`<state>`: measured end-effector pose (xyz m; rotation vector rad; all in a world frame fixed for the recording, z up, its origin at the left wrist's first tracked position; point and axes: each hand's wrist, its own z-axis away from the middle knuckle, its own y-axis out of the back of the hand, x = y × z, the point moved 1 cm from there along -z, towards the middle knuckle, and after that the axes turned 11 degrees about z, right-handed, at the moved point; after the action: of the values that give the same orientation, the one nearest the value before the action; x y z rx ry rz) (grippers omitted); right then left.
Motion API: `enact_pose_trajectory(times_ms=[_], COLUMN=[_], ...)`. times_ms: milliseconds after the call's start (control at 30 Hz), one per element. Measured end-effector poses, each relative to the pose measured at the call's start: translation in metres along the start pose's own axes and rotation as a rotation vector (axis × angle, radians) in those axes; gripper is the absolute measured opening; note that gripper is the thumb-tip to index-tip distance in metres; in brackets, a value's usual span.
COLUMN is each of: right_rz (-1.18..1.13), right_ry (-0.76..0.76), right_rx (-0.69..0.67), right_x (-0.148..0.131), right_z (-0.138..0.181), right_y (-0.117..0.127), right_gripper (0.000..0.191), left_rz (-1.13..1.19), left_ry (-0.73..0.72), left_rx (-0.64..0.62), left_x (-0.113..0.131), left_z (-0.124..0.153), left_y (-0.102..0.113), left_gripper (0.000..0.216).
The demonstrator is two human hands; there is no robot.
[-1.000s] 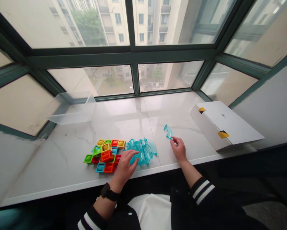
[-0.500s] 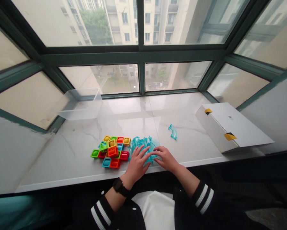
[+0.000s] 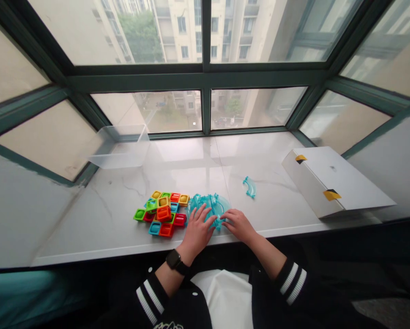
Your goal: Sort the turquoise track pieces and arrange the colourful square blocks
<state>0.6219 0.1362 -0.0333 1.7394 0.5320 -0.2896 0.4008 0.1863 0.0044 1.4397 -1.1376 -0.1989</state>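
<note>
A heap of clear turquoise curved track pieces (image 3: 210, 203) lies near the front edge of the white marble sill (image 3: 191, 169). My left hand (image 3: 198, 230) rests on the heap's near side with its fingers spread. My right hand (image 3: 237, 224) touches the heap's right edge, fingers curled toward it; whether it grips a piece I cannot tell. A cluster of coloured square blocks (image 3: 162, 212) in orange, green, yellow, red and blue lies just left of the heap. One single turquoise curved piece (image 3: 250, 186) lies apart, to the right and farther back.
A clear plastic tub (image 3: 120, 146) stands at the back left by the window. A white cardboard box (image 3: 331, 180) with yellow tape lies at the right. Window frames close the sill's far side. A black watch sits on my left wrist.
My right hand left the single curved piece on the sill and came back left to the turquoise heap. My left hand stayed on the heap. The view shifted slightly.
</note>
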Motion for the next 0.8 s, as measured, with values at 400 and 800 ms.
enact_pose_trajectory(times_ms=[400, 800], right_rz=[-0.402, -1.092], right_ry=[-0.19, -0.595], right_rx=[0.07, 0.195], right_x=[0.001, 0.015], right_z=[0.001, -0.001], right_y=[0.009, 0.003], right_gripper=[0.012, 0.039], left_rz=[-0.03, -0.033], left_ry=[0.027, 0.03], left_rx=[-0.001, 0.004], left_x=[0.001, 0.001], left_z=[0.001, -0.002], left_y=[0.008, 0.007], left_gripper=[0.03, 0.032])
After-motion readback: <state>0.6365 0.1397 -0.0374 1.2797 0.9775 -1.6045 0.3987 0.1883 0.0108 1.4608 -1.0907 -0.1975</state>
